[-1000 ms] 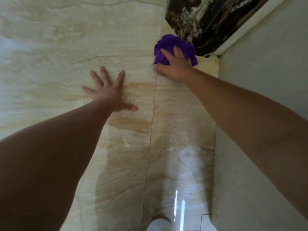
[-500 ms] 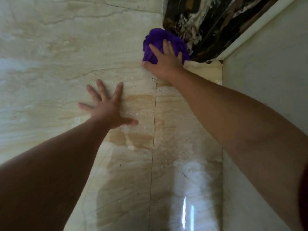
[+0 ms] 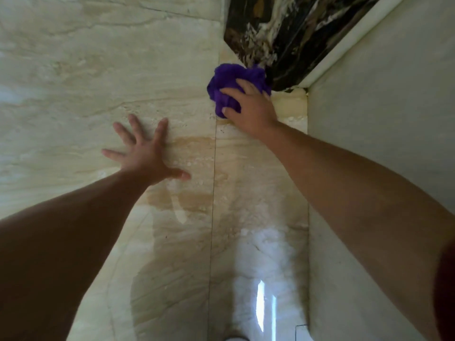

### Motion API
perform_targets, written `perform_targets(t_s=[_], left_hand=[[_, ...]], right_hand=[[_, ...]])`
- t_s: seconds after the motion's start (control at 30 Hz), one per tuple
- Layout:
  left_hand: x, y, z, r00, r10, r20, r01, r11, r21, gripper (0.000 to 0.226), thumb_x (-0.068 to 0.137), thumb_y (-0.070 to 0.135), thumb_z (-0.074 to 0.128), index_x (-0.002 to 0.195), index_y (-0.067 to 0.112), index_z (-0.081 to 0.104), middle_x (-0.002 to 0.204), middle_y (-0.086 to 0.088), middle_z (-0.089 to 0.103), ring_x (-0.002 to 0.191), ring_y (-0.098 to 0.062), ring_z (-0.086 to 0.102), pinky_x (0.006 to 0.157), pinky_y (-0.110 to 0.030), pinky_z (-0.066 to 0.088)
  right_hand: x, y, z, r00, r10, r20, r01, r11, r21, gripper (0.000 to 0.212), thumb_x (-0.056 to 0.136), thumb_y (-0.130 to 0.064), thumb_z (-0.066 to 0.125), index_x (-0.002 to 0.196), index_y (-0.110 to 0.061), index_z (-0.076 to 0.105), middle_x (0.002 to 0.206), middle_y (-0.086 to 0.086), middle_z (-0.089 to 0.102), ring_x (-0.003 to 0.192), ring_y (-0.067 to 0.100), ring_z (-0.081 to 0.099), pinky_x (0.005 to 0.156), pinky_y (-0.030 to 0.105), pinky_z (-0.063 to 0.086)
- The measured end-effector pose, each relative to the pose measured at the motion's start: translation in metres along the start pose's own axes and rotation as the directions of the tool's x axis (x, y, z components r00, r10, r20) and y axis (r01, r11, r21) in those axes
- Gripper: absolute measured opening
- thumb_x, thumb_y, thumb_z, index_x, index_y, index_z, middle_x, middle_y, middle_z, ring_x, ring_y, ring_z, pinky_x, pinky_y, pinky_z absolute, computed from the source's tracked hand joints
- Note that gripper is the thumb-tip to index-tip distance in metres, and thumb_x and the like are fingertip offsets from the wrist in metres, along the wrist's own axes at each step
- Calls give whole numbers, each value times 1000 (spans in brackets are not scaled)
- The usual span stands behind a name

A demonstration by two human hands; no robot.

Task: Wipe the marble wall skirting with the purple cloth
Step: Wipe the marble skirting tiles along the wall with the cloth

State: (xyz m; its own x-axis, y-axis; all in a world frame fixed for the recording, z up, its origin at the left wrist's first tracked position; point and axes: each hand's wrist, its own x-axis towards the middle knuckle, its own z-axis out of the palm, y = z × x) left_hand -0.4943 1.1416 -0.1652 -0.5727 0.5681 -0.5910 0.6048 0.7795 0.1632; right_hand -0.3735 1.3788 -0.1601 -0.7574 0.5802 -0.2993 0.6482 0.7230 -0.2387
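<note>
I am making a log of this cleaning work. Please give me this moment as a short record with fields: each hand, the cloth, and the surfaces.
right hand: pressing the purple cloth, fingers spread over it
purple cloth: bunched, at the lower edge of the dark marble skirting
left hand: open, flat on the beige marble floor, holding nothing
floor: glossy, with a thin joint line
wall: plain and pale, at the right

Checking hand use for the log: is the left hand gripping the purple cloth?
No, the left hand lies flat and spread on the marble, while the right hand holds the purple cloth.
</note>
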Motion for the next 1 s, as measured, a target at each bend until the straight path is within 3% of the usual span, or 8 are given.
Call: perform_targets(t_s=[0.17, 0.3, 0.5, 0.6, 0.73, 0.83, 0.93, 1.0], left_hand=[[-3, -1, -3, 1000, 17, -3, -17, 1000, 2, 150, 31, 85, 71, 153, 50, -10, 163, -18, -30, 146, -52, -26, 96, -91, 4], [-8, -4, -2, 999, 15, -38, -15, 1000, 0, 147, 32, 85, 68, 154, 48, -5, 166, -15, -23, 150, -49, -21, 99, -90, 5], [-43, 0, 35, 970, -115, -216, 95, 990, -103, 108, 68, 78, 67, 153, 36, 17, 168, -19, -2, 154, -45, -5, 103, -86, 8], [-58, 16, 39, 968, -201, -147, 166, 961, -223, 86, 83, 62, 66, 152, 29, 26, 168, -19, 2, 154, -45, 0, 106, -83, 16], [-119, 35, 35, 983, -140, -116, 82, 912, -401, 66, 92, 44, 63, 148, 17, 41, 159, -17, 31, 144, -38, 36, 113, -56, 38], [-192, 50, 12, 988, -87, 125, 141, 836, -531, 53, 97, 46, 57, 137, 11, 58, 142, -14, 59, 130, -35, 56, 111, -43, 45], [-266, 68, -26, 902, -116, 415, 386, 646, -659, 52, 98, 50, 53, 131, 11, 61, 124, -15, 69, 110, -34, 68, 99, -51, 55], [-322, 86, -70, 859, -108, 500, 474, 537, -698, 55, 97, 56, 51, 134, 16, 55, 116, -13, 68, 99, -32, 72, 88, -51, 60]], right_hand=[[-86, 79, 9, 988, 140, -72, -138, 990, 38, 53, 94, -46, 54, 145, -35, 48, 164, 5, 32, 152, 24, 26, 122, 47, 23], [-85, 74, 3, 977, 211, -25, -210, 977, 48, 56, 91, -41, 60, 144, -29, 48, 157, 11, 37, 145, 33, 35, 115, 44, 37], [-128, 69, 9, 941, 337, 41, -335, 941, -45, 53, 86, -36, 65, 137, -32, 49, 142, 16, 44, 128, 39, 46, 106, 42, 44], [-147, 62, 22, 917, 392, 66, -393, 919, 1, 41, 85, -31, 64, 125, -31, 54, 132, 17, 52, 121, 40, 51, 99, 37, 46], [-202, 44, 13, 863, 418, 284, -469, 871, 144, 30, 80, -19, 69, 104, -35, 60, 118, 7, 63, 110, 29, 63, 79, 26, 45], [-258, 14, -25, 831, 453, 323, -546, 773, 322, 33, 72, -12, 74, 99, -30, 66, 104, -1, 65, 103, 23, 65, 76, 23, 44], [-318, -36, -70, 840, 443, 311, -542, 705, 457, 40, 72, -11, 75, 109, -26, 68, 97, -10, 61, 99, 20, 63, 78, 22, 43], [-360, -74, -121, 853, 418, 314, -523, 672, 525, 43, 73, -11, 75, 112, -26, 67, 97, -12, 60, 96, 18, 61, 80, 23, 45]])
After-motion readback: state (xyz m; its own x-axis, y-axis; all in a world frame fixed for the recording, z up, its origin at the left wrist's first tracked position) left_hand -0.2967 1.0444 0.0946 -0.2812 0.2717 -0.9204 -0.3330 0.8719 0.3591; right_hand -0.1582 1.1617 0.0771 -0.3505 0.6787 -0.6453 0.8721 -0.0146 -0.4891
